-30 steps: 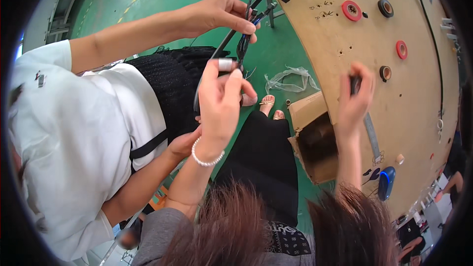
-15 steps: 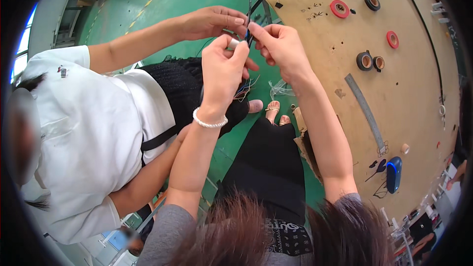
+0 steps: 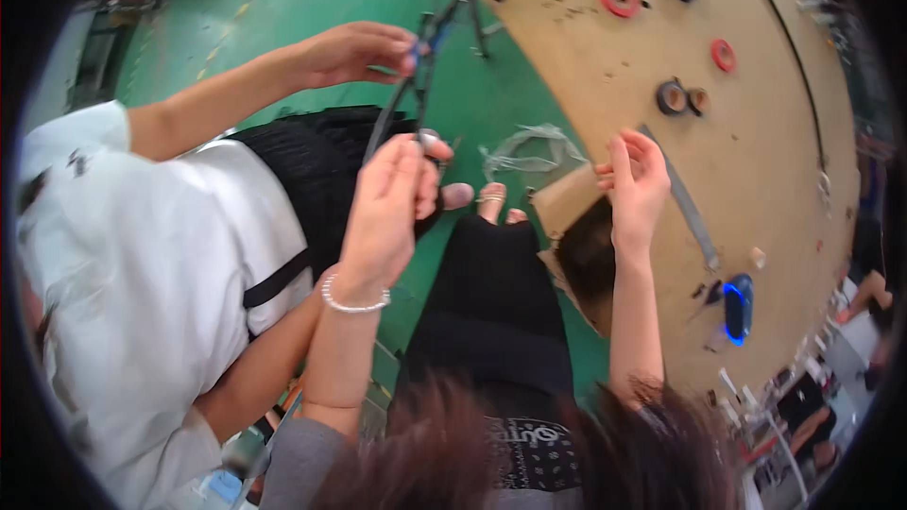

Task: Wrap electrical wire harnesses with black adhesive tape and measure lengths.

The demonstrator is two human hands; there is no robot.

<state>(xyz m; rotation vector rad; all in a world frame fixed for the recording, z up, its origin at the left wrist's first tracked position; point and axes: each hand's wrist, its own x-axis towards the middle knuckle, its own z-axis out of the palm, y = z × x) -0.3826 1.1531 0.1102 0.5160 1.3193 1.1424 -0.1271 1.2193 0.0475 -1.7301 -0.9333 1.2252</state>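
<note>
A dark cable bundle [image 3: 424, 76] runs down from the top, with a blue patch partway along it. My left hand [image 3: 378, 212], wearing a white beaded bracelet [image 3: 355, 300], is closed round the bundle's lower part. A white band shows by its fingertips. Higher up, a co-worker's hand [image 3: 359, 52] touches the bundle near the blue patch. Away from the cable, over the table's near edge, my right hand [image 3: 640, 191] hangs with loosely bent fingers, thumb apart, and nothing visible in it. Motion blurs both my hands slightly.
On the wooden table [image 3: 775, 170] lie red tape rolls [image 3: 620, 0], black tape rolls [image 3: 672, 97], a grey strip [image 3: 694, 212] and a blue device [image 3: 739, 310]. A cardboard box [image 3: 559, 200] and clear plastic [image 3: 534, 153] are below its edge. The co-worker stands close on my left.
My right hand has let go of the cable and moved right and down toward the table. My left hand has moved down and left along with the bundle. The whole view has shifted.
</note>
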